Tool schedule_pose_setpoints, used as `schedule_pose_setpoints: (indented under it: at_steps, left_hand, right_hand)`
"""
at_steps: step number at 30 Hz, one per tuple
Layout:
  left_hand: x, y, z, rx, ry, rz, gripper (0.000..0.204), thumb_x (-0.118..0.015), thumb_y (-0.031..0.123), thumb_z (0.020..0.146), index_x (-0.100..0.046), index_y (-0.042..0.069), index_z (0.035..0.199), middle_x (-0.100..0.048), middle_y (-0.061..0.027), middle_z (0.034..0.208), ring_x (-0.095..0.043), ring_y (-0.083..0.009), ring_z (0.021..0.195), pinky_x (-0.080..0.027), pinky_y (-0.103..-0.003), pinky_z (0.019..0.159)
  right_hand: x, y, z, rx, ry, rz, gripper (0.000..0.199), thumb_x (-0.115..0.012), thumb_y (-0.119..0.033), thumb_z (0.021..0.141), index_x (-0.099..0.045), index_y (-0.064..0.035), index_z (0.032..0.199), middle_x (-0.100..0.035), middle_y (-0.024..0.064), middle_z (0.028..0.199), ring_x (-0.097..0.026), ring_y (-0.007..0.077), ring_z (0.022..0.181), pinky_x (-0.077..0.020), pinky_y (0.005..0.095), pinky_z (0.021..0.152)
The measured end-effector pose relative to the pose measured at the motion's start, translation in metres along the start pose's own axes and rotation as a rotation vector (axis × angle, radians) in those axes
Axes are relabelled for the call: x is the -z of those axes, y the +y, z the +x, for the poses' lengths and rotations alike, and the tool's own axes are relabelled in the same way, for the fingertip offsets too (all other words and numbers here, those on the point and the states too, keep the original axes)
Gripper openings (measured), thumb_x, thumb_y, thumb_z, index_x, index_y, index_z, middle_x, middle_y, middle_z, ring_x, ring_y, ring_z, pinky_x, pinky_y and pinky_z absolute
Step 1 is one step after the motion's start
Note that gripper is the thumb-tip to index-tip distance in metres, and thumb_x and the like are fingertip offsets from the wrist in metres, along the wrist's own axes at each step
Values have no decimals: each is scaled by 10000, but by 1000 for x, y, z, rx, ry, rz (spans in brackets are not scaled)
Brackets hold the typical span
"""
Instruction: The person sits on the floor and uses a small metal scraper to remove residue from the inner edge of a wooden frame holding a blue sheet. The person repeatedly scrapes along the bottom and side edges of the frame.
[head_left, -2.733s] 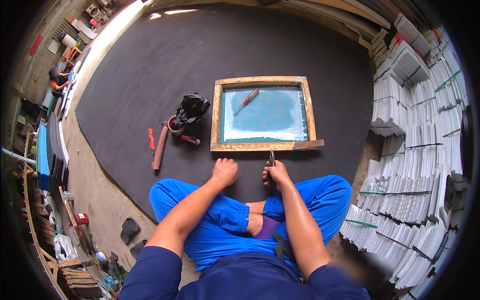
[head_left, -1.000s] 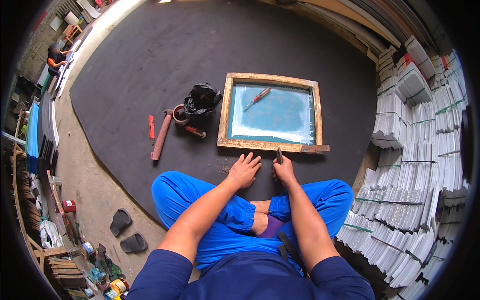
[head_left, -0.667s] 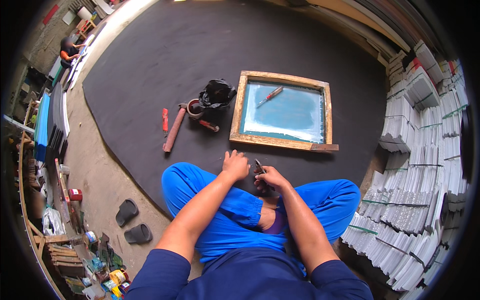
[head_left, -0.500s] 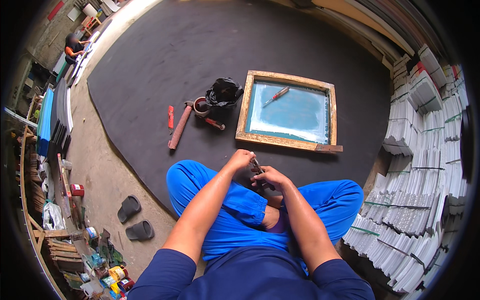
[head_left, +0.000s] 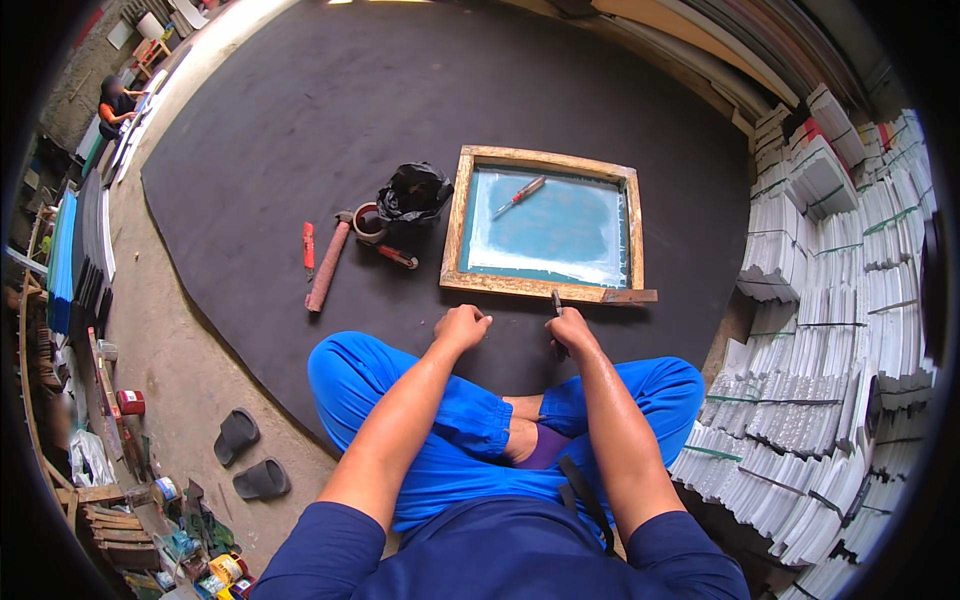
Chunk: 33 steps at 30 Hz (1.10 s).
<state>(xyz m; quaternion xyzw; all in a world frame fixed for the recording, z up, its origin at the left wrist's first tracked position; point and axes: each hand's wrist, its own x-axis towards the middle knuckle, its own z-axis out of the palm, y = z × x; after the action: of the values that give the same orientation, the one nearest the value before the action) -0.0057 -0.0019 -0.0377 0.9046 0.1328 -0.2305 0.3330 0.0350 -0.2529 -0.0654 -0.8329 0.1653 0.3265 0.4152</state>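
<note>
Down on the dark mat (head_left: pixel 250 130), a person sits cross-legged by a wooden frame (head_left: pixel 545 288).

Right hand (head_left: pixel 572 330) has its fingers wrapped tight around a small thin tool (head_left: pixel 556 303); the tool stands up and points away from the person, its tip touching the frame's near edge. Left hand (head_left: pixel 462 326) is curled in a loose fist just beside it, resting on the mat, holding nothing I can see. Inside the frame lies a red-handled screwdriver (head_left: pixel 520 193), slanted. Left of the frame sit a black bag (head_left: pixel 412 192), a tape roll (head_left: pixel 368 220) and a long reddish stick (head_left: pixel 328 266). White stacks (head_left: pixel 830 300) stand on the right.
</note>
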Motion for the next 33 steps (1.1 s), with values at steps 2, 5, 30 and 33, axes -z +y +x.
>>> schedule_pose_setpoints:
  at_steps: [2, 5, 30, 33]
  left_hand:
    - [9, 7, -10, 39, -26, 112, 379, -676, 427, 888, -763, 103, 1065, -754, -114, 1040, -700, -299, 1033, -533, -429, 903]
    - [8, 3, -8, 58, -57, 44, 378, -662, 454, 891, -757, 157, 1106, -736, -126, 1111, -681, -315, 1086, -525, -463, 931]
    - [8, 19, -7, -166, 87, -31, 321, -709, 297, 878, -727, 93, 1125, -737, -115, 1055, -696, -296, 1004, -541, -415, 876]
    - [4, 16, -9, -368, 151, -19, 328, -729, 225, 860, -710, 99, 1161, -727, -105, 1064, -687, -290, 1009, -539, -411, 877]
  right_hand:
    - [5, -8, 2, -13, 21, -30, 184, -632, -91, 827, -607, 67, 919, -637, 159, 754, -641, 257, 589, -494, 423, 523]
    - [9, -24, -4, -33, 41, -73, 204, -590, -76, 780, -610, 108, 866, -646, 205, 758, -661, 306, 607, -512, 445, 546]
    - [-30, 0, -12, 91, 206, 130, 166, -539, -151, 877, -639, -21, 900, -681, 176, 697, -678, 284, 556, -532, 424, 542]
    - [-40, 3, -28, 214, 67, 131, 170, -576, -135, 836, -663, -7, 907, -682, 169, 697, -676, 268, 550, -542, 401, 552]
